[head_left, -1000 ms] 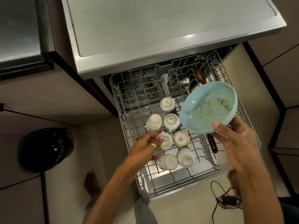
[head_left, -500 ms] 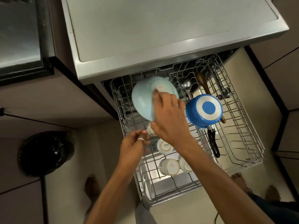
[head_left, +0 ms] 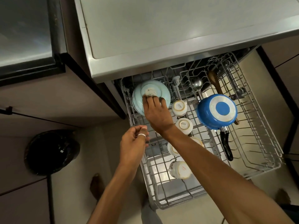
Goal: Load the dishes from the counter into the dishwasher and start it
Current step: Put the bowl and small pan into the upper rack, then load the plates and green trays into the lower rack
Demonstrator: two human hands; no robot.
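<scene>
5 cups [head_left: 179, 107] [head_left: 184, 126] [head_left: 173, 149] [head_left: 197, 140] [head_left: 180, 169], 1 bowl [head_left: 151, 88], 1 pan [head_left: 216, 110], 2 hands [head_left: 132, 143] [head_left: 156, 113].

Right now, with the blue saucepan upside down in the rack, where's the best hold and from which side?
Take the black handle of the blue saucepan, coming from the near end of the rack. The pan lies base-up, rim down in the wires, while the handle points toward you with clear space around it.
</scene>
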